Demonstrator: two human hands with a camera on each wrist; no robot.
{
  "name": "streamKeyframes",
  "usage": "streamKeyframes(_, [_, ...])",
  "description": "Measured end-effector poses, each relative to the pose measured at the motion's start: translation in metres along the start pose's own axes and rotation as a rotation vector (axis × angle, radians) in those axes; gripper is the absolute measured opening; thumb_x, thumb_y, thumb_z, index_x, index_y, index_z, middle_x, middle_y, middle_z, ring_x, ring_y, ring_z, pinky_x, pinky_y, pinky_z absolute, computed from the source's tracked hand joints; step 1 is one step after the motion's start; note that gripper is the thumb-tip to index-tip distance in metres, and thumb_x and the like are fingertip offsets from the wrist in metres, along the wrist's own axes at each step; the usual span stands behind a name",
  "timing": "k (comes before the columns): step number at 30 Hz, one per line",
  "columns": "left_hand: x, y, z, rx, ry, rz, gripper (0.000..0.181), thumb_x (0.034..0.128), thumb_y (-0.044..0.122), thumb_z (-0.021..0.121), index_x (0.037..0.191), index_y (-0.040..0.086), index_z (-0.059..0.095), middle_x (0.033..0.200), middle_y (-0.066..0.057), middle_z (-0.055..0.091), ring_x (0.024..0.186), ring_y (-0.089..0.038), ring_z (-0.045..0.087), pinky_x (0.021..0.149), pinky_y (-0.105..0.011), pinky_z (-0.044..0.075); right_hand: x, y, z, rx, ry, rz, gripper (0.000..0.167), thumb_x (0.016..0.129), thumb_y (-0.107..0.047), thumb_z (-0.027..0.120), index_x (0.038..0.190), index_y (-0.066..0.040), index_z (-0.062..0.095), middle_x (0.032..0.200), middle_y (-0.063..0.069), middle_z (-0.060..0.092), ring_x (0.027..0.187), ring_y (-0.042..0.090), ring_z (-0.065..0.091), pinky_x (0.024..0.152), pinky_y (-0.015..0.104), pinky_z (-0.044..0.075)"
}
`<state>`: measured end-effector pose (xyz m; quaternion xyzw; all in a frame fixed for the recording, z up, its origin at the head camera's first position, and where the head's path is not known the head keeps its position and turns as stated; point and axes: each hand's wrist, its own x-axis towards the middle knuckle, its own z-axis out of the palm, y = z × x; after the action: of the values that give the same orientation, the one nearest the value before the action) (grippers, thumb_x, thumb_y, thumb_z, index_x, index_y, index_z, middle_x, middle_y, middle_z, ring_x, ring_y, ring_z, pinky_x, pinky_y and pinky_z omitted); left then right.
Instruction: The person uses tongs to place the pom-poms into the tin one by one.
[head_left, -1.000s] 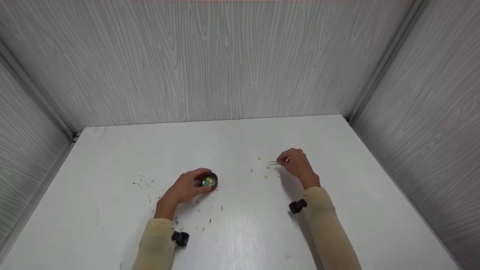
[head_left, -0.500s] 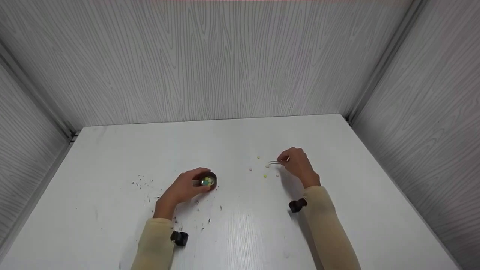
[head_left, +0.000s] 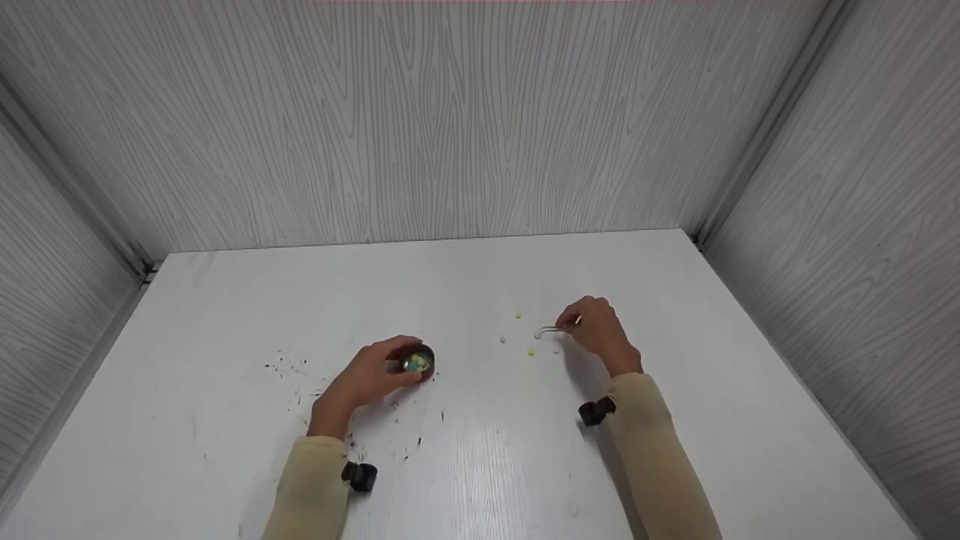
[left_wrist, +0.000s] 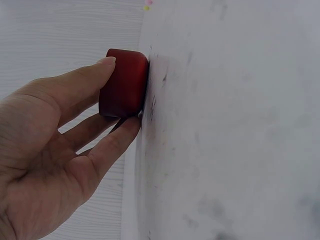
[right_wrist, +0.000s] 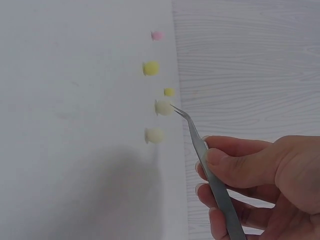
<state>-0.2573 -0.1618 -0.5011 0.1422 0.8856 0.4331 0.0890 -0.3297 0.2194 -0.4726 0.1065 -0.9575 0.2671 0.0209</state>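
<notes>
My left hand [head_left: 369,375] grips a small dark red cup [left_wrist: 124,82] standing on the white table, thumb on one side and fingers on the other. Several yellow, blue-green and pale beads [head_left: 417,363] lie inside it in the head view. A pair of bent-tip metal tweezers [right_wrist: 212,175] is pinched between the thumb and fingers of my right hand [right_wrist: 255,175]. Their tips are at a pale bead [right_wrist: 164,107] on the table; whether they touch it I cannot tell. Close by are another pale bead [right_wrist: 155,135], two yellow ones and a pink bead [right_wrist: 157,36].
Dark specks and smudges [head_left: 285,365] mark the white table [head_left: 465,465] around my left hand. Grey wood-grained panels [head_left: 420,120] rise behind the table and on both sides. Black wrist cameras [head_left: 596,412] sit on both sleeves.
The tweezer tips have dipped slightly toward the pale bead and drawn closer together. My left hand and the red cup have stayed in place.
</notes>
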Motion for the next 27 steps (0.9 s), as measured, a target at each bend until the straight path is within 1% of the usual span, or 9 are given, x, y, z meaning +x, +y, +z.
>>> streamKeyframes(2, [0.000,0.000,0.000,-0.005,0.001,-0.005,0.053,0.0967,0.015,0.073,0.147,0.012,0.055,0.147,-0.017,0.059,0.139,-0.041,0.054,0.115,-0.059,0.043,0.000,0.001,0.000,0.000,0.003,-0.011,0.016,0.093,0.003,0.069,0.097,-0.004,0.083,0.099,0.014,0.079,0.091,0.028,0.069,0.083,0.044,0.058])
streamKeyframes(6, [-0.001,-0.002,0.000,-0.003,0.000,0.004,0.054,0.0966,0.016,0.073,0.147,0.011,0.055,0.147,-0.018,0.059,0.139,-0.042,0.054,0.115,-0.059,0.043,-0.001,0.002,-0.002,0.019,0.011,-0.033,0.017,0.093,0.004,0.069,0.096,-0.004,0.083,0.098,0.014,0.079,0.090,0.028,0.070,0.079,0.043,0.059])
streamKeyframes(9, [-0.001,-0.001,0.000,-0.018,-0.005,0.010,0.053,0.0968,0.016,0.073,0.147,0.011,0.055,0.146,-0.019,0.060,0.138,-0.042,0.054,0.114,-0.060,0.043,-0.001,0.002,-0.004,0.036,0.022,-0.056,0.015,0.093,0.004,0.070,0.095,-0.003,0.083,0.097,0.015,0.079,0.089,0.030,0.071,0.076,0.042,0.059])
streamKeyframes(13, [-0.002,0.001,-0.001,-0.022,-0.008,0.012,0.053,0.0972,0.017,0.073,0.147,0.010,0.055,0.145,-0.019,0.061,0.137,-0.042,0.055,0.114,-0.060,0.044,-0.002,0.001,-0.007,0.053,0.037,-0.068,0.013,0.093,0.002,0.072,0.096,-0.004,0.083,0.098,0.016,0.079,0.089,0.031,0.072,0.075,0.041,0.060])
streamKeyframes(17, [-0.001,0.000,0.000,-0.009,-0.004,0.011,0.053,0.0971,0.016,0.073,0.147,0.009,0.055,0.144,-0.019,0.061,0.136,-0.042,0.056,0.114,-0.059,0.044,-0.003,-0.003,-0.010,0.062,0.043,-0.073,0.013,0.093,0.001,0.072,0.097,-0.004,0.083,0.099,0.015,0.079,0.088,0.030,0.071,0.076,0.041,0.059])
streamKeyframes(21, [0.001,-0.001,0.000,-0.009,0.000,0.009,0.053,0.0974,0.014,0.072,0.147,0.008,0.055,0.145,-0.020,0.060,0.136,-0.042,0.056,0.114,-0.059,0.045,-0.004,-0.007,-0.012,0.070,0.056,-0.104,0.012,0.092,0.001,0.073,0.096,-0.004,0.083,0.099,0.015,0.079,0.087,0.029,0.070,0.076,0.041,0.058])
streamKeyframes(27, [0.000,-0.002,0.001,-0.011,-0.001,0.006,0.053,0.0973,0.013,0.072,0.147,0.007,0.054,0.145,-0.021,0.059,0.136,-0.043,0.056,0.113,-0.059,0.045,-0.007,-0.014,-0.014,0.088,0.065,-0.126,0.011,0.091,0.001,0.075,0.096,-0.004,0.083,0.098,0.015,0.079,0.084,0.028,0.070,0.072,0.039,0.057])
